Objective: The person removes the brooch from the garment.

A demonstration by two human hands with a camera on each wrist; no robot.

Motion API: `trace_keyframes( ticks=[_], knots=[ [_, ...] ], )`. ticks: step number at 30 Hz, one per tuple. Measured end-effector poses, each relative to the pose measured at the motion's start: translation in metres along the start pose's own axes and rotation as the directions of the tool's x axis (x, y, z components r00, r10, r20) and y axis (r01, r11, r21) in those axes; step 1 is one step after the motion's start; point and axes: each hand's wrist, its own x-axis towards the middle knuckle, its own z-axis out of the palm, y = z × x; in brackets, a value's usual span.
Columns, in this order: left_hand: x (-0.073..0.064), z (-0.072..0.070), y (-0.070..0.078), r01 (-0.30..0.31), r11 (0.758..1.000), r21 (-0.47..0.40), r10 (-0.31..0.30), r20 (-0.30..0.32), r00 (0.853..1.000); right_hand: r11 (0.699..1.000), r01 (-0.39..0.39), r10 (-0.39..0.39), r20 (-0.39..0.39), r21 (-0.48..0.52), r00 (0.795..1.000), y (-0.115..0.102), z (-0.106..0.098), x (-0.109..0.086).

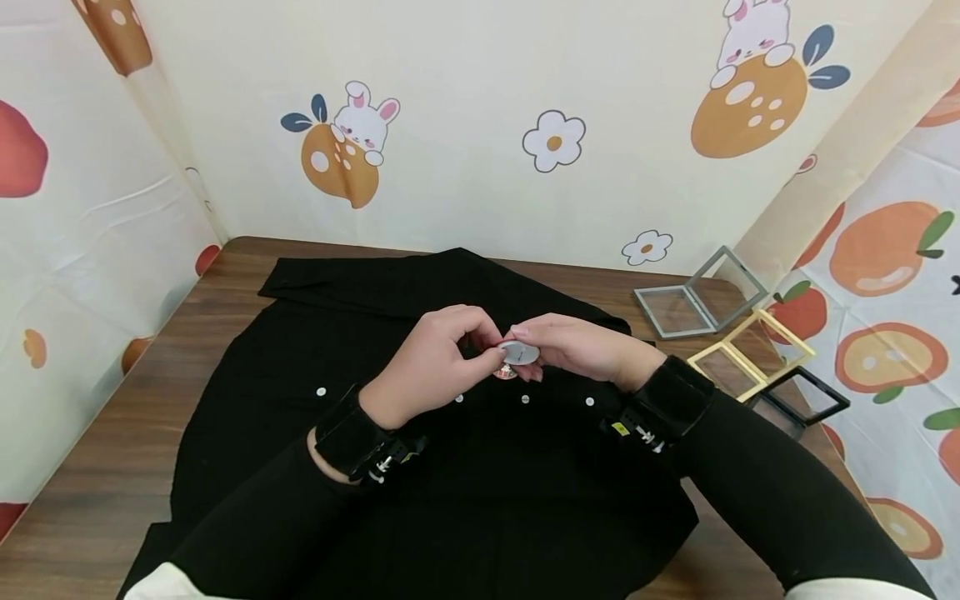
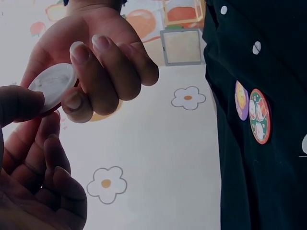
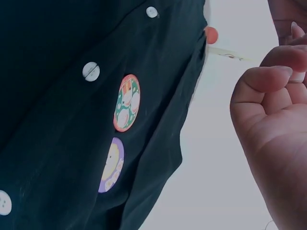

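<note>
- The badge (image 1: pixel 520 353) is up above the middle of the black shirt (image 1: pixel 435 500), between the two hands, and its white back is turned to the head camera. The shirt is spread on the bench (image 1: pixel 97 442).
- In my judgement, the first risk is slipping: the badge is thin and round, and it is held near the edge, so if one pinch becomes weak while the other pushes, it may turn and fall.
- A faint fastening is on the white back, but I cannot tell whether its needle is free. If it is free, a thumb pressing there could be pricked.
- The purple badge (image 2: pixel 241 100) and the green badge (image 2: pixel 260 116) are side by side on the shirt, near below the hands; a careless low movement might knock them or pull the cloth into folds.
- The left hand (image 1: pixel 431 362) comes from lower left, its back upward. Its grip is nearly closed, the thumb lying on the badge's white back.
- The right hand (image 1: pixel 581 346) comes from lower right. Its grip is also narrow, pinching the opposite edge, with the other fingers bent toward the palm.
</note>
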Motion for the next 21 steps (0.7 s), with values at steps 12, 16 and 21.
trace_keyframes(
  ticks=[12, 16, 21],
  knots=[
    [0.001, 0.001, -0.009, 0.042, 0.994, 0.105, -0.052, 0.094, 0.994, 0.977, -0.175, 0.176, -0.004, -0.120, 0.984, -0.001, -0.006, -0.005],
    [0.002, 0.002, -0.016, 0.089, 0.969, 0.230, -0.128, 0.161, 0.979, 0.941, -0.274, 0.273, -0.035, -0.198, 0.961, 0.007, -0.012, -0.011],
    [0.002, 0.003, -0.026, 0.114, 0.907, 0.404, -0.223, 0.234, 0.946, 0.880, -0.380, 0.368, -0.097, -0.286, 0.925, 0.018, -0.022, -0.021]
  ],
)
